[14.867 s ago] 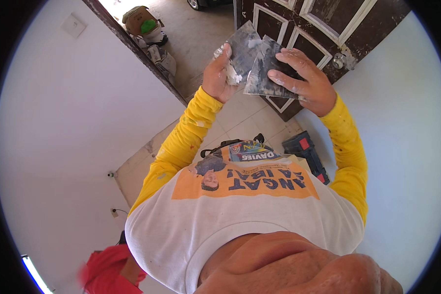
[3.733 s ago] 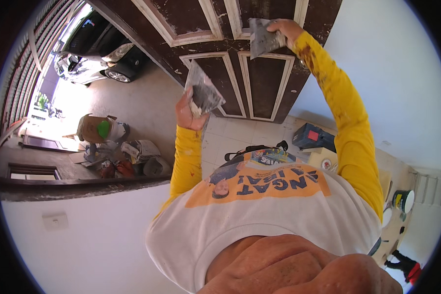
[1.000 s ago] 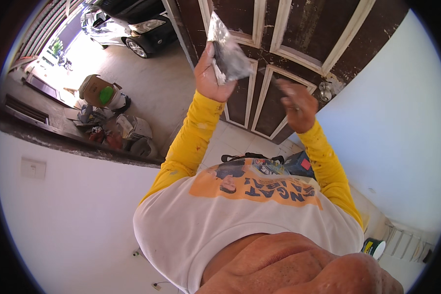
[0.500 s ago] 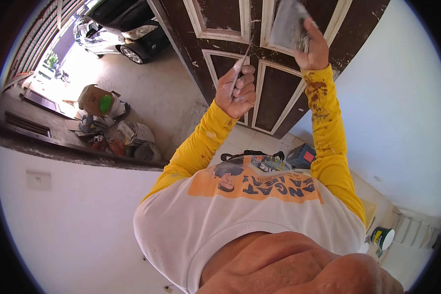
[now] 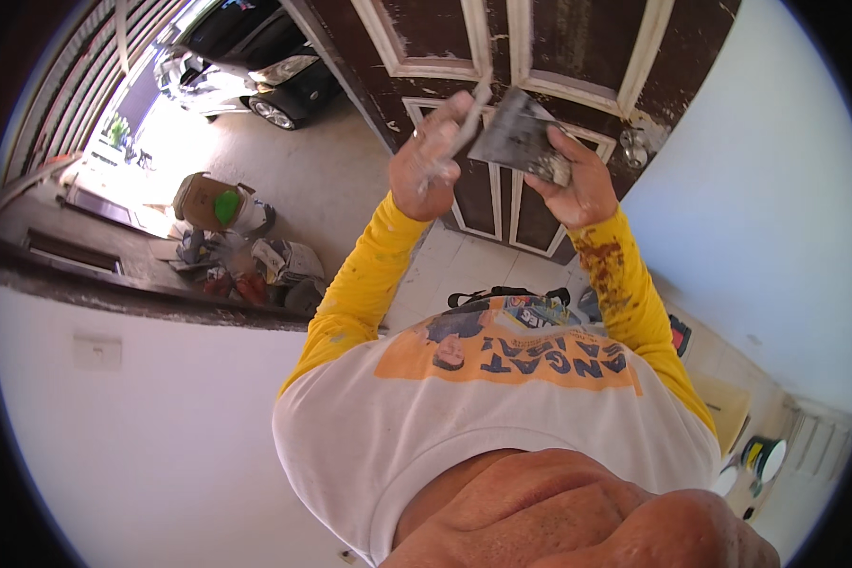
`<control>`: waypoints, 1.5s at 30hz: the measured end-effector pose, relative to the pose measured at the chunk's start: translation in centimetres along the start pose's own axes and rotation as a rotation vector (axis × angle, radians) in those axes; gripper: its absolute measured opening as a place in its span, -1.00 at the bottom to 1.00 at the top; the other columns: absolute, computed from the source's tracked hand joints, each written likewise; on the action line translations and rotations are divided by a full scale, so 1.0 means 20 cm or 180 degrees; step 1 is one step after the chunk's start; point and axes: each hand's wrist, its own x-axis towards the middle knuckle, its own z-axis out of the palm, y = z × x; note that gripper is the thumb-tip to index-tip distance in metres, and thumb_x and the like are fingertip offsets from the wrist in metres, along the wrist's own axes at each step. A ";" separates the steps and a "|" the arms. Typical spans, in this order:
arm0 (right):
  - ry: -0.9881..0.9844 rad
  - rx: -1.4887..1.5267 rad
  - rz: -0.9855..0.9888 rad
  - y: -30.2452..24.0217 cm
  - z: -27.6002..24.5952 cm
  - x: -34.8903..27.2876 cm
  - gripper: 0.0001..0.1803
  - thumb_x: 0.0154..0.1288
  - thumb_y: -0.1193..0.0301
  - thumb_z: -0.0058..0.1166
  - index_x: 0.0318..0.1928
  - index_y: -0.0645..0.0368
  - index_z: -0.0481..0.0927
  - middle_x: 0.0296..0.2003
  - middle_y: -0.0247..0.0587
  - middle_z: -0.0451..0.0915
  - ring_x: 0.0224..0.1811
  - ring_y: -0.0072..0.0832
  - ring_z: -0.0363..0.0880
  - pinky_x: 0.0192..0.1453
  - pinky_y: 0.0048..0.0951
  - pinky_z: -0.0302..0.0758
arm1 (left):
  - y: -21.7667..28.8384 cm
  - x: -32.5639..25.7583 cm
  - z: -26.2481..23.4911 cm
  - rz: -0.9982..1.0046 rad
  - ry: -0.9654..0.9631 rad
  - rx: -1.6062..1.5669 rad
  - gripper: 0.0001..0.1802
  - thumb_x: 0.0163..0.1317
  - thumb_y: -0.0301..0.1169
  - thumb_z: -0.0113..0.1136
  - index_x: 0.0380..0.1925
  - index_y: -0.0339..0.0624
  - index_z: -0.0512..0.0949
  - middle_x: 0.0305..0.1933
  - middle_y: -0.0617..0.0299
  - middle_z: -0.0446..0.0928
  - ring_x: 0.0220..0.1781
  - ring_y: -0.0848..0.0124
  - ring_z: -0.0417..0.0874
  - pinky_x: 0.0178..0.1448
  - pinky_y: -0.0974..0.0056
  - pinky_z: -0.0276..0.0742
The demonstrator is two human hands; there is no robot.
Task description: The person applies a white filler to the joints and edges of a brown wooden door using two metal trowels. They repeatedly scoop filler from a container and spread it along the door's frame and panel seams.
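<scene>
Gripping a dark smeared plate in the right hand, holding a blurred thin blade edge-on in the left hand, just left of the plate, facing a brown panelled door

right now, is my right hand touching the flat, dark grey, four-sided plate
Touching: the head view shows the right hand gripping the flat, dark grey, four-sided plate, with the thumb lying over its right edge.
</scene>
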 end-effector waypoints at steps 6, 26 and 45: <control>0.0163 0.0023 -0.0015 -0.03 0.09 0.01 -0.79 0.37 0.40 0.05 -0.04 0.16 0.57 -0.11 -0.24 0.64 -0.10 -0.43 0.65 0.03 -0.28 0.60 | 0.06 0.02 -0.09 0.0384 -0.1376 0.0180 -0.23 -0.28 -0.62 0.41 0.10 -0.06 0.53 0.33 0.08 0.41 0.34 0.00 0.42 0.41 -0.07 0.26; 0.0597 -0.2414 -0.4657 0.23 0.18 0.00 -0.38 0.44 0.15 0.01 0.21 0.46 0.28 -0.05 -0.13 0.51 -0.10 -0.51 0.48 0.02 -0.57 0.42 | -0.08 -0.20 0.07 -0.2662 0.2325 -0.3136 -0.65 0.37 -0.27 0.05 0.07 -0.19 0.49 0.08 0.17 0.56 0.13 0.24 0.57 0.26 0.09 0.47; -0.0593 0.0275 0.0430 -0.01 0.16 -0.22 -0.80 0.37 0.42 0.00 -0.11 0.27 0.57 -0.33 -0.16 0.71 -0.41 -0.42 0.73 -0.40 -0.38 0.74 | -0.15 -0.09 0.03 -0.0187 0.0618 0.0080 -0.76 0.33 -0.49 0.11 -0.03 -0.28 0.57 0.01 -0.06 0.62 0.16 0.08 0.61 0.21 0.13 0.53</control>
